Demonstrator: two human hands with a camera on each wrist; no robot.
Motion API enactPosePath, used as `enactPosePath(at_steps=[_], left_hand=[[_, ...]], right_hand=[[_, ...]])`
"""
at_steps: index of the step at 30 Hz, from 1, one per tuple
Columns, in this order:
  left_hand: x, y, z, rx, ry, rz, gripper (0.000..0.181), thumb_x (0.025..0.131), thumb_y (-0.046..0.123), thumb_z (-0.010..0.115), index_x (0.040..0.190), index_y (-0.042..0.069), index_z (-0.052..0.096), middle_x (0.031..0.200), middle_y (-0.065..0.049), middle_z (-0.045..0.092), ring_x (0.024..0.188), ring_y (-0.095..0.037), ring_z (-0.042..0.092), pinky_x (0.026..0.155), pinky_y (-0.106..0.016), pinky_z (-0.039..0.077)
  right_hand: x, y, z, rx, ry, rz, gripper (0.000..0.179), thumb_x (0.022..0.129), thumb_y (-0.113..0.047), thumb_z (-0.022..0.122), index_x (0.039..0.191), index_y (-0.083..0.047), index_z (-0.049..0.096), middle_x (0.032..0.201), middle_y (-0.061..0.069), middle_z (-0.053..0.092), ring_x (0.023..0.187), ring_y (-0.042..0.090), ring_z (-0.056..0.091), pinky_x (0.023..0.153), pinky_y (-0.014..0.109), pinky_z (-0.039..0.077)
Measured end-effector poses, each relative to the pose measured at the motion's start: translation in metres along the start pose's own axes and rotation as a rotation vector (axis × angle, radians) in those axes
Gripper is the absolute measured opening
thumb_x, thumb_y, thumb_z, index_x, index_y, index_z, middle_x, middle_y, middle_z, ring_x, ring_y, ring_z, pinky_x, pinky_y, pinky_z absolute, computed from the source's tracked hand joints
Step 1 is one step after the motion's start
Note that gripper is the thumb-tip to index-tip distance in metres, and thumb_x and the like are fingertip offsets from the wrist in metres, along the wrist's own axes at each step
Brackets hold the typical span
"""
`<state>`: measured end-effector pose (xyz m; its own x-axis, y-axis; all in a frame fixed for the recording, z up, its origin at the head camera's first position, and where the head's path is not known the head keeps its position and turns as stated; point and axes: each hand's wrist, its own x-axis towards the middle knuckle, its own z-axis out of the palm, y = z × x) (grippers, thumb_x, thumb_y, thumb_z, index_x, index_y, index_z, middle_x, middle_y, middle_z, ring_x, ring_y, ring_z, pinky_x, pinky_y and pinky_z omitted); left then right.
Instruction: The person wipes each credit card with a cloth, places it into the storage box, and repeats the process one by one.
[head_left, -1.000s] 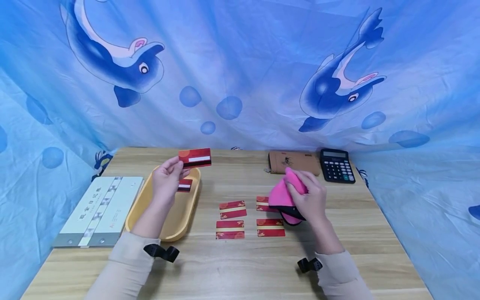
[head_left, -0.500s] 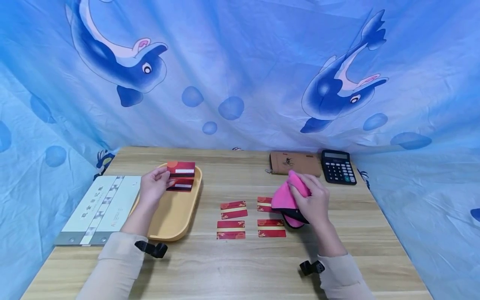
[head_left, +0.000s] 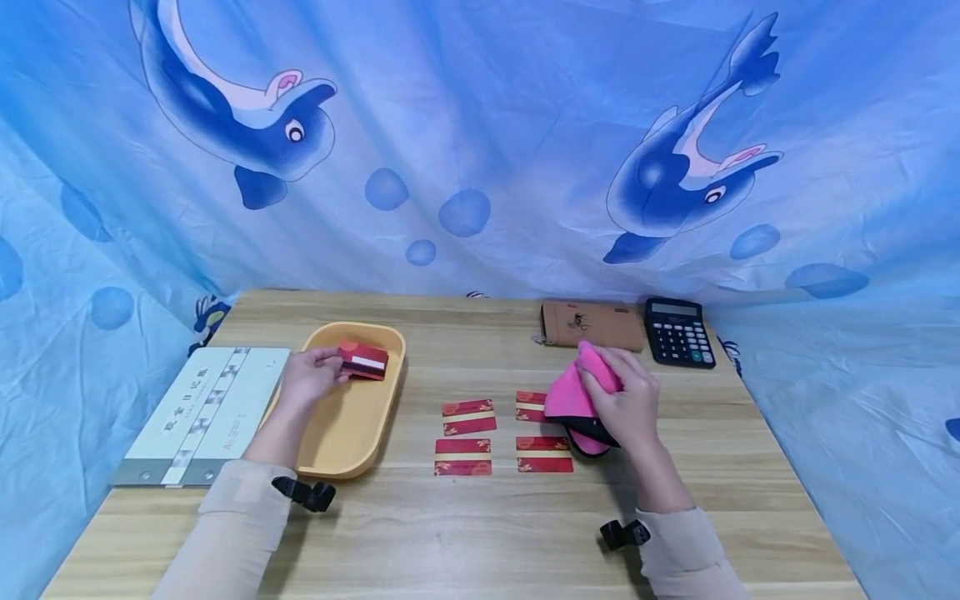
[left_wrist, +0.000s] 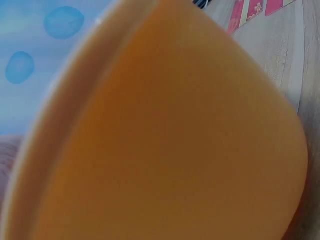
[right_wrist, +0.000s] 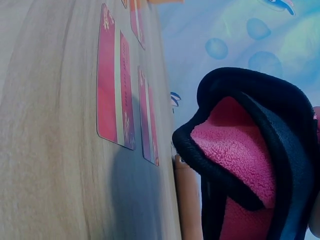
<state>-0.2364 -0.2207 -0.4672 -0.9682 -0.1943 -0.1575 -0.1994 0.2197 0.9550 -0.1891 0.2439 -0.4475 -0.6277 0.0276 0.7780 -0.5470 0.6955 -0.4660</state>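
Over the far end of the yellow tray (head_left: pixel 341 454), my left hand (head_left: pixel 310 377) pinches the left edge of a red card (head_left: pixel 366 360) whose white strip and dark stripe face up. That card covers most of whatever lies beneath it in the tray. In the left wrist view the tray wall (left_wrist: pixel 175 125) fills most of the picture, and the hand's work is hidden. My right hand (head_left: pixel 626 392) grips a folded pink cloth (head_left: pixel 573 392) with black edging, held above the table beside several red and gold cards (head_left: pixel 462 457). The cloth's fuzzy pink inside (right_wrist: pixel 235 145) shows in the right wrist view.
A pale green ledger book (head_left: pixel 202 417) lies left of the tray, close against it. At the back right are a brown zip wallet (head_left: pixel 592 325) and a black calculator (head_left: pixel 680 333). A blue dolphin-print curtain (head_left: pixel 465 125) hangs behind the wooden table.
My left hand has brought its red card down and left from above the tray's far rim, into the tray over the other card. The right hand and cloth have hardly moved.
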Motion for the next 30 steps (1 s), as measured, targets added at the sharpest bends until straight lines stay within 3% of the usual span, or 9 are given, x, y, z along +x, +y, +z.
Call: enactPosePath(at_steps=[3, 6, 11, 13, 16, 19, 25, 30], left_hand=[[0.000, 0.000, 0.000, 0.036, -0.007, -0.001, 0.042, 0.103, 0.000, 0.051, 0.141, -0.017, 0.045, 0.130, -0.037, 0.057, 0.082, -0.004, 0.067, 0.080, -0.022, 0.060], [-0.001, 0.001, 0.000, 0.113, -0.006, 0.008, 0.046, 0.103, 0.007, 0.055, 0.141, -0.016, 0.045, 0.132, -0.035, 0.058, 0.098, -0.021, 0.070, 0.082, -0.022, 0.059], [-0.004, 0.004, -0.002, 0.285, 0.010, 0.015, 0.057, 0.104, 0.024, 0.056, 0.143, -0.015, 0.043, 0.140, -0.034, 0.051, 0.130, -0.044, 0.051, 0.104, -0.043, 0.050], [-0.005, 0.006, -0.003, 0.324, 0.006, 0.008, 0.060, 0.104, 0.028, 0.054, 0.145, -0.014, 0.041, 0.145, -0.034, 0.047, 0.135, -0.046, 0.045, 0.112, -0.051, 0.041], [-0.008, 0.011, -0.002, 0.355, 0.003, 0.030, 0.061, 0.105, 0.030, 0.051, 0.147, -0.013, 0.039, 0.146, -0.033, 0.046, 0.138, -0.046, 0.042, 0.115, -0.051, 0.037], [-0.013, 0.018, 0.001, 0.343, 0.023, 0.107, 0.058, 0.106, 0.028, 0.051, 0.146, -0.013, 0.041, 0.142, -0.032, 0.050, 0.134, -0.045, 0.047, 0.113, -0.052, 0.041], [-0.026, 0.034, 0.020, 0.241, 0.041, 0.319, 0.044, 0.103, 0.018, 0.059, 0.138, -0.009, 0.054, 0.131, -0.027, 0.061, 0.124, -0.041, 0.059, 0.107, -0.049, 0.048], [-0.038, 0.047, 0.038, 0.161, -0.030, 0.381, 0.038, 0.102, 0.013, 0.061, 0.134, -0.006, 0.058, 0.130, -0.024, 0.064, 0.122, -0.036, 0.061, 0.101, -0.040, 0.053]], right_hand=[[0.000, 0.000, 0.000, -0.003, -0.002, 0.004, 0.035, 0.079, -0.010, 0.087, 0.112, -0.003, 0.077, 0.105, 0.012, 0.074, 0.089, 0.026, 0.070, 0.076, 0.008, 0.046], [0.000, 0.001, -0.001, -0.005, -0.007, 0.008, 0.035, 0.080, -0.010, 0.086, 0.113, -0.003, 0.077, 0.105, 0.012, 0.074, 0.089, 0.027, 0.070, 0.076, 0.007, 0.045], [0.000, 0.000, -0.001, 0.002, 0.002, 0.010, 0.036, 0.079, -0.007, 0.086, 0.113, -0.003, 0.077, 0.106, 0.012, 0.074, 0.089, 0.028, 0.070, 0.079, 0.003, 0.043], [-0.001, 0.000, -0.001, 0.003, 0.004, 0.016, 0.036, 0.079, -0.006, 0.086, 0.113, -0.003, 0.077, 0.106, 0.012, 0.074, 0.089, 0.029, 0.069, 0.079, 0.004, 0.043], [-0.002, 0.002, -0.002, -0.001, -0.004, 0.031, 0.036, 0.079, -0.006, 0.086, 0.114, -0.004, 0.076, 0.108, 0.012, 0.073, 0.091, 0.028, 0.069, 0.079, 0.005, 0.044], [-0.003, 0.003, -0.003, 0.004, -0.001, 0.037, 0.037, 0.079, -0.005, 0.086, 0.115, -0.004, 0.076, 0.108, 0.012, 0.073, 0.091, 0.029, 0.069, 0.080, 0.006, 0.044], [-0.003, 0.005, -0.008, 0.001, 0.024, 0.051, 0.036, 0.078, -0.004, 0.087, 0.113, -0.003, 0.077, 0.107, 0.012, 0.073, 0.090, 0.028, 0.068, 0.078, 0.005, 0.043], [-0.005, 0.005, -0.013, 0.003, 0.027, 0.071, 0.037, 0.079, -0.004, 0.086, 0.115, -0.005, 0.076, 0.108, 0.011, 0.073, 0.090, 0.029, 0.068, 0.080, 0.007, 0.044]])
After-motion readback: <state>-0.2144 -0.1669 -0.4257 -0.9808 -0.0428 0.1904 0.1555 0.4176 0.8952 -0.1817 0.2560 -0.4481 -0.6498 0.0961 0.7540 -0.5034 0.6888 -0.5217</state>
